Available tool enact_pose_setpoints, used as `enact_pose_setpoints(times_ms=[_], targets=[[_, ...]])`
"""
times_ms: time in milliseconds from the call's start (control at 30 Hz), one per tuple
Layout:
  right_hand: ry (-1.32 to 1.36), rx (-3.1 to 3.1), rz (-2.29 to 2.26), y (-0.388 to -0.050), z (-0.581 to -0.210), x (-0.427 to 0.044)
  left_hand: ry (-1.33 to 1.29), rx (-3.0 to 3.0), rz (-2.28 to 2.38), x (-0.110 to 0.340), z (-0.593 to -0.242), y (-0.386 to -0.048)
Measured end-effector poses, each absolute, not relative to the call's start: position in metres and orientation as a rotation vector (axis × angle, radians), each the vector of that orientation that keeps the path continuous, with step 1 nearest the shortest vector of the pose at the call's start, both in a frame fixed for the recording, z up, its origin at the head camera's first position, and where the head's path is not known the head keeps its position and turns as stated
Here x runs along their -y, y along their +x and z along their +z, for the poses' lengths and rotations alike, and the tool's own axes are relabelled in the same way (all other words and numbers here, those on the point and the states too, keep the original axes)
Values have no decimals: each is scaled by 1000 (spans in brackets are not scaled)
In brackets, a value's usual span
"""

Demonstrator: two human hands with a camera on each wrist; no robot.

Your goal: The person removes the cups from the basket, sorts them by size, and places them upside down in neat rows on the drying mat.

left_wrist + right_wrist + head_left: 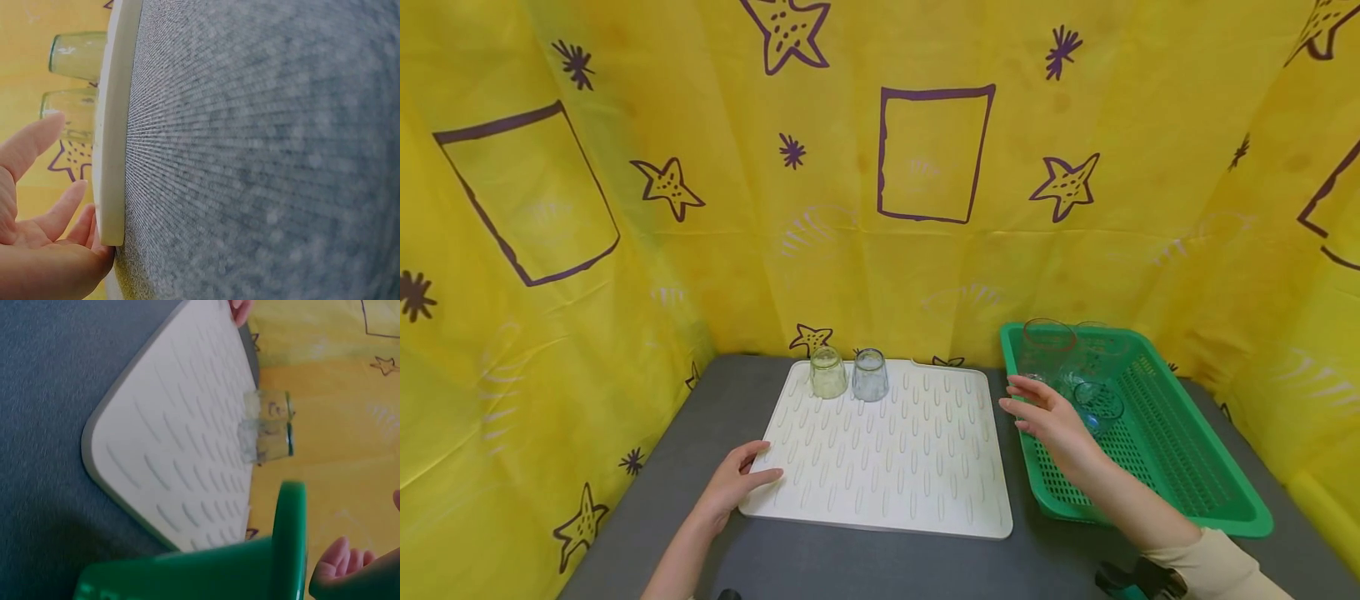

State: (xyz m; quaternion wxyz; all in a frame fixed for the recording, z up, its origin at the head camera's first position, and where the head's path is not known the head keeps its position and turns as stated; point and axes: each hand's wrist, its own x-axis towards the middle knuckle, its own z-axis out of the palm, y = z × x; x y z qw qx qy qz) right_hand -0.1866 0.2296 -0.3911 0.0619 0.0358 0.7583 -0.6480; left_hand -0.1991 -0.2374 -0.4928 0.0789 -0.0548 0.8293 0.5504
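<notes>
A: Which step is in hand, in your opinion?

B: I would judge it is a moment between two grasps. The right hand [1052, 421] is above the near-left part of the green basket [1180, 467], with its fingers stretched towards the mat [887, 467]. Its grip is rather wide and seems to hold nothing.

A: And the left hand [733, 483]?

B: It is at the left edge of the mat, thumb apart from the fingers, so this grip is also loose. Whether it presses on the edge, I cannot tell.

A: Where are the glasses?

B: A greenish glass [828, 375] and a bluish glass [870, 379] stand side by side on the far-left part of the mat, apparently upside down. In the basket I see a red-rimmed glass [1047, 354] and a blue glass [1098, 410]; the clear shapes near them are difficult to separate.

A: What does the next move call for?

B: If a glass from the basket is wanted, I think the right fingers should turn down and close gently around one, without knocking its neighbour.

A: And the surroundings?

B: The bench [820, 567] is dark grey, and the mat has rows of short raised ribs. Yellow cloth [940, 275] hangs behind and on both sides, printed with purple stars and frames.
</notes>
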Motion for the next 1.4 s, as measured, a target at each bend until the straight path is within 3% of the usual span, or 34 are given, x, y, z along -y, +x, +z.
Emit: enact_pose_setpoints(times_ms=[1400], targets=[[184,-2707,-1449,-206,-392,-347,-179,-2498,1635,237,-494,-199]])
